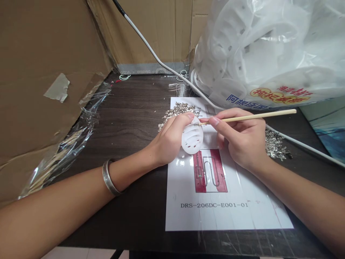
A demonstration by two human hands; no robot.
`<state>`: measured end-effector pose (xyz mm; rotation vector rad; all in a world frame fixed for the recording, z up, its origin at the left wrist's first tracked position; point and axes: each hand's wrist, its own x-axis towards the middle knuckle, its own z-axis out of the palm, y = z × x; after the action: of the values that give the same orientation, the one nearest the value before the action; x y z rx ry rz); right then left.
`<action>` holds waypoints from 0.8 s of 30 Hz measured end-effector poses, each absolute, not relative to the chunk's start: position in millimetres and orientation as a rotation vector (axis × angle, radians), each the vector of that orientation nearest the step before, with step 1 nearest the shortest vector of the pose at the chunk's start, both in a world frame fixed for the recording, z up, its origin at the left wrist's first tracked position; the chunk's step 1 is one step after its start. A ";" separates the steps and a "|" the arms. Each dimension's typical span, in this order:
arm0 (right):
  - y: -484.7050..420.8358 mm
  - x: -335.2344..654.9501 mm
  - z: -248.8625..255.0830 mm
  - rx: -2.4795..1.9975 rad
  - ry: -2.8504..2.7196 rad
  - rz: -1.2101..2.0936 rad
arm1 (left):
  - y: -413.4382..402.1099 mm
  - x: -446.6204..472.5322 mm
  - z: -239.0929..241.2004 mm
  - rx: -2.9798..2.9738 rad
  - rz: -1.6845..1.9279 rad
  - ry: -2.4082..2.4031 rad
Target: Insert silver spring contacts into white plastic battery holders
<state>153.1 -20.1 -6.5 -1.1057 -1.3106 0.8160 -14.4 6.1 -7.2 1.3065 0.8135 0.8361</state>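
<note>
The desk is dark and carries everything; the bag, clear and full of white parts, sits at its far right corner; the sheet lies towards the near edge, right of the middle; the right hand and the left hand are both over the sheet; one pile of metal bits lies at the sheet's far left corner, behind the left hand, another past its right edge, by the right hand; the stick is pinched in the right hand, tip pointing left; the disc, oval and slotted, is clasped in the left hand above the sheet, left of the right hand's pinch, its long axis running far edge to near edge, nearly square to the stick; the bit is at the stick's tip, on the disc's far half; whether it is seated, I cannot tell.
</note>
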 end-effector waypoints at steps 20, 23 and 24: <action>-20.4 154.3 -7.1 -1.113 -1.388 0.908 | 6.4 -15.8 -8.8 1.429 0.821 0.869; -20.5 153.8 -6.1 -1.143 -1.427 0.866 | 5.9 -15.8 -11.3 1.397 0.837 0.871; -20.7 153.5 -5.6 -1.153 -1.435 0.855 | 5.6 -15.6 -11.7 1.388 0.842 0.873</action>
<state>153.5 -20.7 -5.6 -1.1528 -1.4348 0.8551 -15.6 5.6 -11.7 1.3883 0.8733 0.8422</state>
